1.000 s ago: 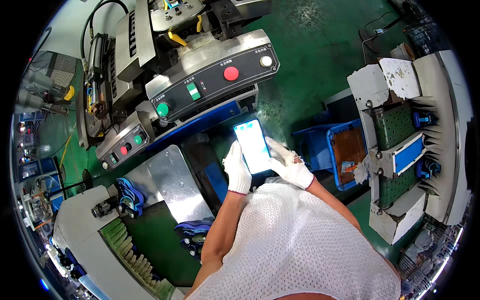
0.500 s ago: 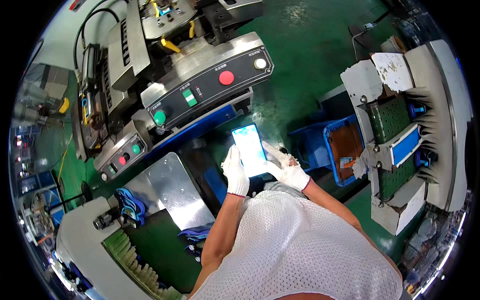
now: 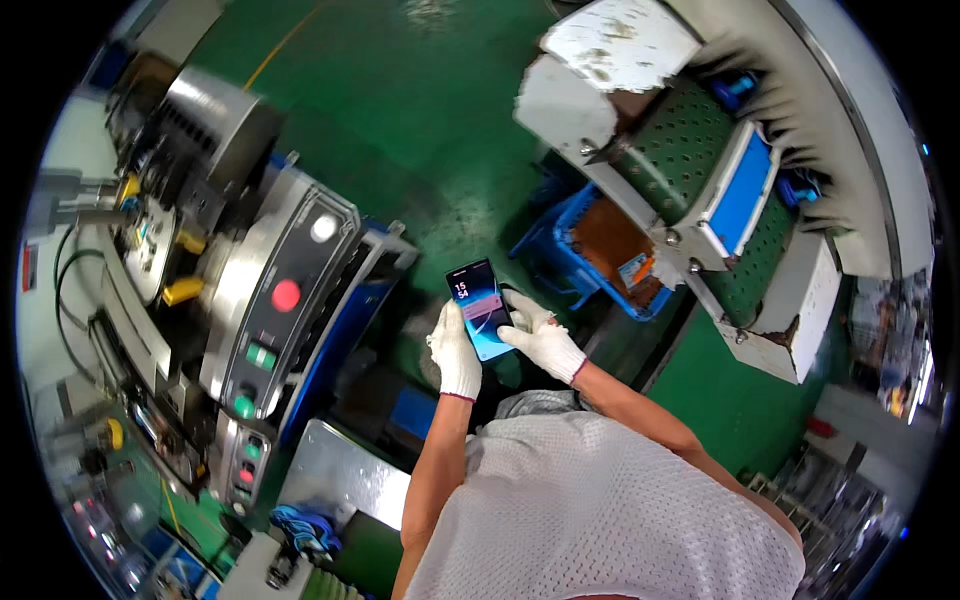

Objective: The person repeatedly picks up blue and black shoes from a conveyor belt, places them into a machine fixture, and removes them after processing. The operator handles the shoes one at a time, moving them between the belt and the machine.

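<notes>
Holding a phone (image 3: pixel 489 340) upright before the body, screen lit, dark at the top and bright blue below. Left hand (image 3: pixel 455 352) wrapped along the phone's left edge; right hand (image 3: pixel 545 346) gripping the lower right edge, thumb over the screen. Both grips narrow, closed on the phone. White knit gloves (image 3: pixel 461 376) with dark red cuffs on both. Shirt (image 3: pixel 610 510): white mesh. Beyond the phone I note green floor (image 3: pixel 400 130). On the person's left, a control panel (image 3: pixel 276 328) with red, green and white buttons; nearer, a shiny metal plate (image 3: pixel 345 468), with a blue shoe (image 3: pixel 305 528) beside it. On the right, a blue basket (image 3: pixel 572 232) with a brown inside, then green plates (image 3: pixel 672 150) full of holes, near dark bristles (image 3: pixel 775 100).
</notes>
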`<action>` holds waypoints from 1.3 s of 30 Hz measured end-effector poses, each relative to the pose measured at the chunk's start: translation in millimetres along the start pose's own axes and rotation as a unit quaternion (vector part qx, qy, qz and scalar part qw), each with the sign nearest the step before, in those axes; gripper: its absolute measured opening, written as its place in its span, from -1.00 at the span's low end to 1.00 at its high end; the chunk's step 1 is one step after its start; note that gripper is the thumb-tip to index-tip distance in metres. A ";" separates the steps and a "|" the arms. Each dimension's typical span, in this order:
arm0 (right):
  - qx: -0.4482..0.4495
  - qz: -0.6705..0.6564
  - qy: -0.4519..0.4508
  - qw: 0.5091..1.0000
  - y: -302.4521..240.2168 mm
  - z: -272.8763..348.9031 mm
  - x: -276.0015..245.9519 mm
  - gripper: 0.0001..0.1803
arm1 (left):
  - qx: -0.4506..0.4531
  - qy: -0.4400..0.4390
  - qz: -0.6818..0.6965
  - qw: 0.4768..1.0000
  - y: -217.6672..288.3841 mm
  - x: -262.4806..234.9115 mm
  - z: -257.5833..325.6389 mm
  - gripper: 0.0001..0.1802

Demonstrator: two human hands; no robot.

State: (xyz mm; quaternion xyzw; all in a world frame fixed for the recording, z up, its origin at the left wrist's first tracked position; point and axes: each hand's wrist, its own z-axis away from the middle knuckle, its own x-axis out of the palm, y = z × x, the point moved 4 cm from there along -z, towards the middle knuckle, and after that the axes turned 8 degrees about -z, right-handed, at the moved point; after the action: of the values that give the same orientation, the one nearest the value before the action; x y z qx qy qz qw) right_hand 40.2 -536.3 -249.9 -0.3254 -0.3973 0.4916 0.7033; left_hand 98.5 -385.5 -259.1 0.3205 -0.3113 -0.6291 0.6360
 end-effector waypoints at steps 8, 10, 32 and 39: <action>-0.038 -0.065 0.340 0.938 54.0 -57.1 -195.6 -0.35 | -0.019 -0.177 -0.122 0.976 -45.7 91.0 -29.1 -0.40; 0.057 0.177 0.403 0.896 75.1 -75.7 -263.5 -0.41 | -0.032 -0.135 -0.284 0.949 -63.6 65.0 -18.8 -0.48; -0.085 0.510 0.092 0.851 70.7 -187.3 -176.5 -0.49 | -0.015 0.639 -0.222 0.737 -275.2 -360.4 290.1 -0.78; -0.029 0.617 -0.127 0.776 34.4 -13.7 100.6 -0.40 | -0.181 0.704 -0.371 0.577 -368.8 -668.6 416.9 -0.64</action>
State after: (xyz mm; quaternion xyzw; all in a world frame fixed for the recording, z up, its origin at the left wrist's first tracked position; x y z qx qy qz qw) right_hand 57.6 -431.1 -261.5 -0.4551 -0.2116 0.8454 0.1829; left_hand -466.1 275.3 -298.6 0.6283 0.5012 -0.4299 0.4114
